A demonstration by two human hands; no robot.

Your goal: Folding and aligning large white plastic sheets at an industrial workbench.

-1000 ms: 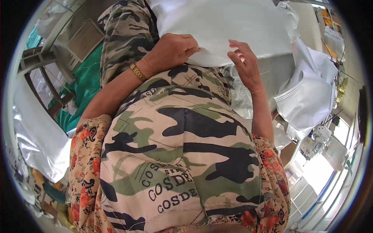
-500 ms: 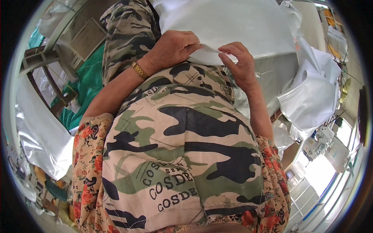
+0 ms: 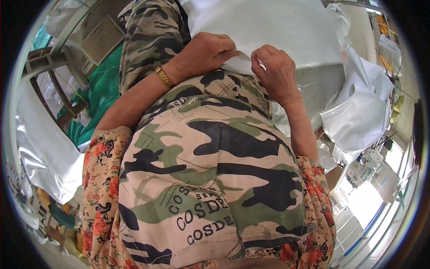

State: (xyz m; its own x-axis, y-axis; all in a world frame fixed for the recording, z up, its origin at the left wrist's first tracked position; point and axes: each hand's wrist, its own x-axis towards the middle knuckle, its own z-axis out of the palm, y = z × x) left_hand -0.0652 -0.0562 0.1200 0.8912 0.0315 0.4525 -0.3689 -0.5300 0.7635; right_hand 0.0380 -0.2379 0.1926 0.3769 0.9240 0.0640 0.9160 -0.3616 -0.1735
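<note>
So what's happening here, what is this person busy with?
A person in a camouflage apron is working a white sheet of fabric that lies over the lap. The left hand rests flat on its near edge, a gold bracelet at the wrist. The right hand pinches the same edge between its fingertips. More white fabric pieces are heaped to the right, and a green cloth lies to the left.

1. A camouflage apron (image 3: 215,179) in tan, green and black covers the front, with dark printed lettering low down.
2. Short floral sleeves (image 3: 101,179), orange-red on beige.
3. A gold-coloured band, perhaps a watch (image 3: 164,76), circles the left wrist.
4. Camouflage trousers (image 3: 150,40).
</note>
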